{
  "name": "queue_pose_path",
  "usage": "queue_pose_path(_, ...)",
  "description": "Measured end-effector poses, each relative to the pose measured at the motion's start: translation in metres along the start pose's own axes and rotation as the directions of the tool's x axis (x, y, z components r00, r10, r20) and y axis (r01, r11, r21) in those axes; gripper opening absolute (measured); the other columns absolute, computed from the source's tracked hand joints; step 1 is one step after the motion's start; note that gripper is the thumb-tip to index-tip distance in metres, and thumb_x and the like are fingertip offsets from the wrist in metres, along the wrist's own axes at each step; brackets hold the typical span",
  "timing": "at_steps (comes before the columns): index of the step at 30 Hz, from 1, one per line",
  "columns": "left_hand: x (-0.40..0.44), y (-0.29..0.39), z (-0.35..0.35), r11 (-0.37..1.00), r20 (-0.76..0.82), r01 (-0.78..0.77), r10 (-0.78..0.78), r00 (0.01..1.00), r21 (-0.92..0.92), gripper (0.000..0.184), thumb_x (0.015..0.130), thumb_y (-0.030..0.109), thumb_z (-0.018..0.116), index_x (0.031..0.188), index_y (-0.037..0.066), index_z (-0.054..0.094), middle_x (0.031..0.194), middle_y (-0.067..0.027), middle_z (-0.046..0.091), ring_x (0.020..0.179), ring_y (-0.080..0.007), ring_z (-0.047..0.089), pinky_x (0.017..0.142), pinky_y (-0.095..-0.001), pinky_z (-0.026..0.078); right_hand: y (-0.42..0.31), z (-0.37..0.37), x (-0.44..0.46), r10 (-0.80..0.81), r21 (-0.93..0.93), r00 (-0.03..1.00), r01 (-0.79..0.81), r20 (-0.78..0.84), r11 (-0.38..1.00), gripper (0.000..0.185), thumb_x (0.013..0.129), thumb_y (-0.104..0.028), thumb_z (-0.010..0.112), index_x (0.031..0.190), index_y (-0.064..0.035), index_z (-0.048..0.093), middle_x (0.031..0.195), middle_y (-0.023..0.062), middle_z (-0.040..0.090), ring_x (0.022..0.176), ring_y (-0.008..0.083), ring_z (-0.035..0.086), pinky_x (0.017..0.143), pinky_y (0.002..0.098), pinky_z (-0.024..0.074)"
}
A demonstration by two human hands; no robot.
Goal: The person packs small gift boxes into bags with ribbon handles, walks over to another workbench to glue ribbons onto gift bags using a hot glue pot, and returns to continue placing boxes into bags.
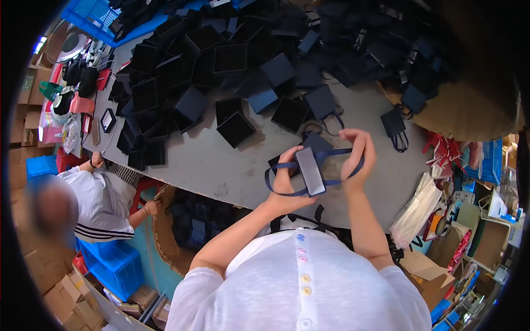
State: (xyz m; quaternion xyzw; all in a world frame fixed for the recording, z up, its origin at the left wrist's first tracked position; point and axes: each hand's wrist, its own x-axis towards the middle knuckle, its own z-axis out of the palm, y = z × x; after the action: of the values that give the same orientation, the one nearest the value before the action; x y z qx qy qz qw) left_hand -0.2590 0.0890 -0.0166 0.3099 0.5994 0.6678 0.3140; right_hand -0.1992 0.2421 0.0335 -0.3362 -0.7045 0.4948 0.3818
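Just above the near edge of the grey table, a small dark blue bag [311, 172] with a pale inside faces up, its ribbon handles spread to both sides. My left hand [287, 187] is wrapped round the bag's left side, with one ribbon loop hanging over it. On the right, my right hand [359, 160] has its fingers curved round the other ribbon handle, a little apart from the bag body. Another dark blue bag [317, 143] lies just behind, partly hidden.
Many black boxes [229, 58] and blue bags [320, 101] are piled on the grey table [204, 165]. A single bag [393, 122] lies at the right. At the left sits a person [102, 201]. Clear plastic sleeves [417, 209] are at the right edge.
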Motion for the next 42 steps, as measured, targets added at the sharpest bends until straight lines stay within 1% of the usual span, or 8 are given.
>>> queue_pose_path(2, 0.001, 0.000, 0.001, 0.998, -0.026, -0.049, 0.048, 0.999, -0.041, 0.099, 0.055, 0.010, 0.080, 0.136, 0.005, 0.025, 0.134, -0.0133, 0.032, 0.124, -0.0278, 0.041, 0.101, -0.0382, 0.039, 0.004, 0.009, 0.006, 0.423, 0.199, 0.861, -0.484, 0.281, 0.852, 0.023, 0.095, -0.020, 0.042, 0.097, -0.0043, 0.059, 0.092, 0.0034, 0.061, 0.090, 0.0159, 0.058, 0.079, 0.0307, 0.0468)
queue_pose_path(3, 0.002, 0.001, 0.000, 0.992, -0.043, -0.097, 0.094, 0.995, -0.079, 0.099, 0.055, 0.011, 0.081, 0.137, 0.005, 0.026, 0.134, -0.0131, 0.033, 0.124, -0.0280, 0.041, 0.101, -0.0380, 0.039, 0.009, 0.013, 0.007, 0.646, 0.224, 0.494, -0.861, 0.582, 0.456, 0.028, 0.096, -0.026, 0.041, 0.101, -0.0052, 0.058, 0.097, 0.0027, 0.060, 0.093, 0.0150, 0.057, 0.082, 0.0316, 0.0461)
queue_pose_path(6, 0.024, -0.001, -0.040, 0.843, 0.265, -0.426, 0.351, 0.898, 0.328, 0.105, 0.053, 0.017, 0.085, 0.140, 0.008, 0.027, 0.142, -0.0152, 0.030, 0.129, -0.0355, 0.035, 0.105, -0.0474, 0.030, 0.046, 0.010, -0.006, 0.531, 0.134, 0.438, -0.846, 0.725, 0.516, 0.040, 0.093, -0.043, 0.049, 0.112, -0.0086, 0.057, 0.102, 0.0018, 0.061, 0.094, 0.0139, 0.059, 0.081, 0.0296, 0.0487)
queue_pose_path(9, 0.049, -0.016, -0.130, 0.266, 0.309, -0.273, -0.104, 0.945, 0.924, 0.095, 0.055, 0.006, 0.074, 0.140, 0.017, 0.035, 0.149, -0.0095, 0.023, 0.137, -0.0402, 0.015, 0.107, -0.0586, 0.018, 0.038, 0.006, 0.005, 0.708, 0.112, 0.406, -0.899, 0.578, 0.424, 0.045, 0.091, -0.046, 0.051, 0.113, -0.0070, 0.058, 0.101, 0.0049, 0.063, 0.090, 0.0152, 0.062, 0.076, 0.0293, 0.0521)
queue_pose_path(14, 0.091, -0.060, -0.193, -0.107, 0.454, -0.505, -0.311, 0.835, 0.856, 0.096, 0.061, 0.000, 0.069, 0.144, 0.021, 0.026, 0.149, -0.0095, 0.019, 0.135, -0.0386, 0.020, 0.103, -0.0484, 0.033, 0.049, -0.006, 0.006, 0.732, 0.150, 0.458, -0.881, 0.504, 0.448, 0.055, 0.086, -0.051, 0.058, 0.115, -0.0040, 0.057, 0.101, 0.0084, 0.064, 0.088, 0.0173, 0.064, 0.076, 0.0310, 0.0535)
queue_pose_path(23, 0.051, 0.037, -0.096, 0.802, 0.189, -0.039, -0.093, 0.978, 0.596, 0.093, 0.050, 0.014, 0.082, 0.133, 0.008, 0.040, 0.122, -0.0179, 0.035, 0.117, -0.0358, 0.037, 0.098, -0.0412, 0.038, 0.068, -0.029, -0.011, 0.716, 0.010, 0.658, -0.738, 0.231, 0.675, 0.047, 0.086, -0.044, 0.061, 0.107, -0.0015, 0.061, 0.096, 0.0060, 0.062, 0.083, 0.0132, 0.059, 0.074, 0.0251, 0.0481)
queue_pose_path(37, 0.028, 0.041, -0.045, 0.655, 0.372, -0.111, -0.275, 0.887, 0.748, 0.095, 0.049, 0.007, 0.079, 0.135, 0.006, 0.038, 0.124, -0.0158, 0.036, 0.116, -0.0340, 0.035, 0.098, -0.0410, 0.038, 0.062, -0.020, -0.031, 0.567, -0.041, 0.739, -0.596, 0.363, 0.802, 0.029, 0.088, -0.029, 0.063, 0.096, -0.0016, 0.062, 0.080, 0.0026, 0.059, 0.076, 0.0092, 0.052, 0.070, 0.0231, 0.0425)
queue_pose_path(42, 0.026, 0.026, -0.040, 0.998, 0.161, 0.006, -0.016, 0.987, 0.059, 0.076, 0.072, 0.022, 0.068, 0.139, 0.005, 0.035, 0.142, -0.0181, 0.026, 0.131, -0.0341, 0.025, 0.107, -0.0414, 0.025, 0.068, -0.006, -0.049, 0.498, -0.006, 0.780, -0.536, 0.378, 0.844, 0.024, 0.090, -0.027, 0.060, 0.092, -0.0027, 0.060, 0.081, 0.0032, 0.060, 0.079, 0.0127, 0.053, 0.073, 0.0264, 0.0435)
